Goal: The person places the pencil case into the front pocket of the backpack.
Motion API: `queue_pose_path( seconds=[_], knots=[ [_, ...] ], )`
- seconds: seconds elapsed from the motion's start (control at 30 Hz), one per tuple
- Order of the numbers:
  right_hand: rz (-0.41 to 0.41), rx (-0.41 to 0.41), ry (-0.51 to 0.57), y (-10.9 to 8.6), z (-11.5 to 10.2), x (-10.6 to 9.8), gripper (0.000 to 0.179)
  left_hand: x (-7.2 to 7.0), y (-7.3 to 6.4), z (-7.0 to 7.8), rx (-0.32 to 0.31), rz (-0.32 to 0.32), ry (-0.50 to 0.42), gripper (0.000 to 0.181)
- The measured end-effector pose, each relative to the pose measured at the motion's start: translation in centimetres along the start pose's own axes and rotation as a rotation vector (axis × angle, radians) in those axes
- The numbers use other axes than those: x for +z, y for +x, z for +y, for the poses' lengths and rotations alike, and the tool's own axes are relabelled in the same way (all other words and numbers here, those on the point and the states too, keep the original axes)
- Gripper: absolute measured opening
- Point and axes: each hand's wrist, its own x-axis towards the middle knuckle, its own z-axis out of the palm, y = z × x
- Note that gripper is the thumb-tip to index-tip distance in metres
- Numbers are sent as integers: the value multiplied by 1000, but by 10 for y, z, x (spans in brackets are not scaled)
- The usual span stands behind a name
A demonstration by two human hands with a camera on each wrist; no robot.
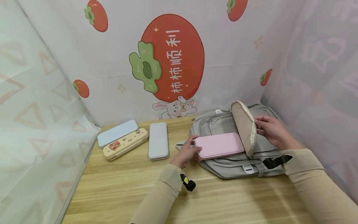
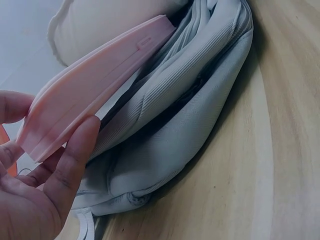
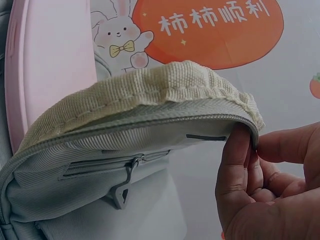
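A pink pencil case (image 1: 219, 145) lies over the grey backpack (image 1: 207, 124), its right end against the raised beige-lined pocket flap (image 1: 244, 127). My left hand (image 1: 186, 153) grips the case's left end, thumb on one face and fingers on the other, as the left wrist view also shows (image 2: 55, 185). With thumb and fingers my right hand (image 1: 269, 129) pinches the flap's zippered edge and holds it up; the right wrist view shows this pinch at the zipper (image 3: 215, 120). Whether the case's far end is inside the pocket is partly hidden by the flap.
Left of the backpack stand a white pencil case (image 1: 158, 141), a yellow pencil case with cartoon prints (image 1: 126, 144) and a light blue case (image 1: 117, 133) on the wooden table (image 1: 126, 193). Printed cloth walls (image 1: 112, 62) enclose the table's back and sides.
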Motion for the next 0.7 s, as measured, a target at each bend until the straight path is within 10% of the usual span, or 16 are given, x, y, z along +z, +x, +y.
queue_pose_path(
  seconds=[0.27, 0.7],
  knots=[
    [3, -17, -112, 1, -1, 1, 12, 7, 4, -3, -6, -5, 14, 54],
    [-17, 5, 62, 0, -8, -7, 31, 13, 8, -1, -42, 12, -2, 56]
  ],
)
